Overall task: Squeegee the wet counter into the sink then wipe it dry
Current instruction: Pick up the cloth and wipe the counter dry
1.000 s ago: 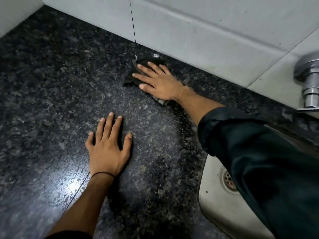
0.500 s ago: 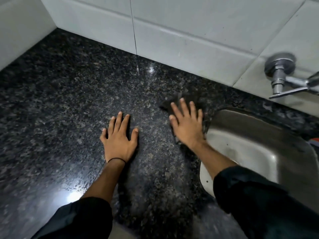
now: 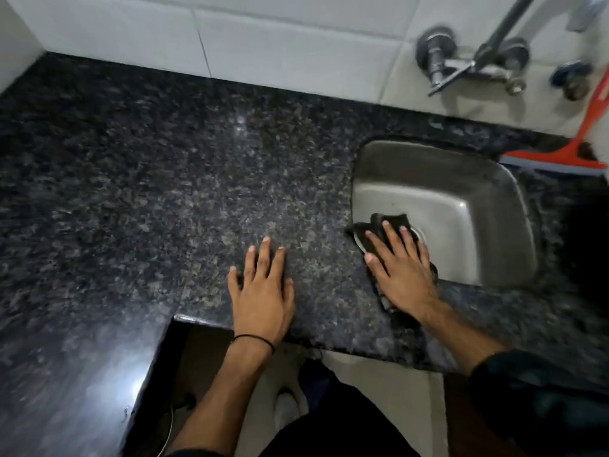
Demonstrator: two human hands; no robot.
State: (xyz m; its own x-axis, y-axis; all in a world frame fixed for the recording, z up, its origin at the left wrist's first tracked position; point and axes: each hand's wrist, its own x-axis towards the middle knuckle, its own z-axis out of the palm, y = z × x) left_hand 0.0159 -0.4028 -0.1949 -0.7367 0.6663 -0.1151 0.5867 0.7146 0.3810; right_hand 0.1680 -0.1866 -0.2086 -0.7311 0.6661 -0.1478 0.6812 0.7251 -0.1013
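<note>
My right hand [image 3: 403,273] lies flat, fingers spread, on a dark cloth [image 3: 379,227] at the near left corner of the steel sink [image 3: 461,183]; the cloth hangs partly over the sink's rim. My left hand [image 3: 262,291] rests palm down on the black speckled granite counter [image 3: 164,176], fingers apart, holding nothing. A red squeegee [image 3: 560,155] leans at the far right behind the sink, its handle running up out of view.
White wall tiles [image 3: 280,47] back the counter. A chrome tap and valves [image 3: 461,64] stick out of the wall above the sink. The counter's front edge steps back at the lower left [image 3: 178,316]; floor and my legs show below.
My right hand has dragged the cloth from the back wall across the counter, toward me and to the right, to the sink's edge. My left hand stayed pressed on the counter.
</note>
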